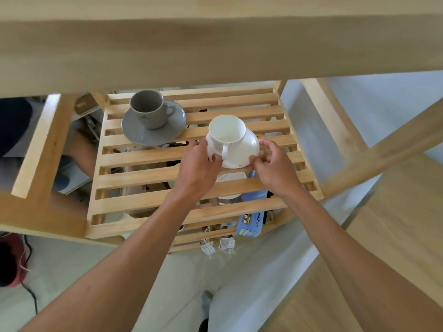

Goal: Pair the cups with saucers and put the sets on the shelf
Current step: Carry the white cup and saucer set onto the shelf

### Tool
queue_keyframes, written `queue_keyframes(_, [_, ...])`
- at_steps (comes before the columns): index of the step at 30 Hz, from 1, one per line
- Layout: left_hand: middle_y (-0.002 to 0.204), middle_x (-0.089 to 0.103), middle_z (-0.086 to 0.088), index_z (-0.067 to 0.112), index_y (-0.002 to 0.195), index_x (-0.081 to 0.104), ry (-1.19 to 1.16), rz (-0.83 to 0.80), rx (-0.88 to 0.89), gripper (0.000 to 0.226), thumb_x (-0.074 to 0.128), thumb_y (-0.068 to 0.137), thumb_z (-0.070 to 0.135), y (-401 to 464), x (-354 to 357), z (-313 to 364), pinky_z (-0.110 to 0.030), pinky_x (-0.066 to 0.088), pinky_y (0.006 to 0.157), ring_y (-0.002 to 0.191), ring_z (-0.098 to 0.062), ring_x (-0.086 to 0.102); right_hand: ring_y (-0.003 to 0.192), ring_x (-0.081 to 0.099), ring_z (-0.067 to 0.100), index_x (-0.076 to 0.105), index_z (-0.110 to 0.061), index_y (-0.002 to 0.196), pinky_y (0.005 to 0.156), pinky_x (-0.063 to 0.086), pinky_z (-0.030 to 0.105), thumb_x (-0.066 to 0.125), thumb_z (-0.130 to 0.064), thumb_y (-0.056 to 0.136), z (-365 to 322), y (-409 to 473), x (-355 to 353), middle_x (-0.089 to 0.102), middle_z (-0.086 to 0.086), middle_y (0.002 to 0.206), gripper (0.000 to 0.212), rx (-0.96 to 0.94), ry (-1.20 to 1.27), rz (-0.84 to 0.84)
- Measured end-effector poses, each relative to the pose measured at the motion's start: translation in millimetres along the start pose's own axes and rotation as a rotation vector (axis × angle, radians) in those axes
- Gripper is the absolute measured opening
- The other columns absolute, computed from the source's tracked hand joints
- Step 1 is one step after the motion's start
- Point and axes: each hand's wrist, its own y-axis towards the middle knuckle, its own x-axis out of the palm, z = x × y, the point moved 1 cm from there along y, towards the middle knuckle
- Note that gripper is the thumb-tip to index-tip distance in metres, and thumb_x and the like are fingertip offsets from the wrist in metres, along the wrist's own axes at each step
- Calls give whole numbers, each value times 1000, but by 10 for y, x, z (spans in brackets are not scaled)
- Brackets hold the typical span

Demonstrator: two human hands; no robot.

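A grey cup [148, 108] stands upright on a grey saucer [143, 134] at the back left of the slatted wooden shelf [134, 180]. A white cup [226, 130] sits on a white saucer [247, 149] just above the middle slats, handle towards me. My left hand [199, 164] grips the saucer's left rim. My right hand [273, 164] pinches its right front rim. Whether the saucer touches the slats I cannot tell.
A wooden tabletop [215, 49] overhangs the shelf's back. Below the slats lie a blue box [251, 219], small packets [215, 245] and another white dish [230, 178]. A wooden leg [36, 149] stands left, a slanted brace [383, 149] right. A cable [31, 293] trails on the floor.
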Motion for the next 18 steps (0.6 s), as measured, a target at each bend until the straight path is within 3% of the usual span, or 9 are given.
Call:
queue_keyframes(2, [109,58,-9,8,116,61,16,1,10,28,52,92,19,82,19,11,-37,50,78,96,-26,54,96,71,15,47,-30,140,80,56,34,61,-25,98,6,91,10,74,0,106,45,-7,-12,2])
queue_keyframes(6, [105,52,-8,5,111,57,99,-7,29,22,47,97,19,252,44,8,-35,45,79,93,-27,52,90,69,16,47,-27,143,59,45,23,59,-24,99,-11,283,2,73,1,103,45,-38,-72,24])
queue_keyframes(8, [109,53,-10,4,114,56,135,-21,52,24,47,100,21,340,54,-5,-38,46,82,99,-29,53,90,69,17,48,-27,145,59,44,22,56,-23,100,-38,387,-16,73,2,100,46,-59,-108,23])
queue_keyframes(11, [115,55,-12,3,118,55,151,-30,77,28,46,101,23,467,56,-16,-40,47,87,107,-30,52,91,69,19,48,-28,145,65,49,27,54,-20,100,-100,526,-31,73,3,104,47,-73,-143,12])
queue_keyframes(14, [119,55,-13,2,119,55,164,-27,87,30,45,101,25,592,63,-1,-39,46,87,110,-31,52,102,68,24,48,-24,146,83,54,35,54,-18,100,-160,650,-43,73,5,110,47,-85,-162,11])
queue_keyframes(18, [119,56,-12,2,114,59,178,-7,66,30,47,101,27,760,96,38,-39,45,88,109,-31,53,91,69,19,50,-29,143,61,45,22,51,-19,100,-223,792,-81,74,4,98,44,-61,-173,3])
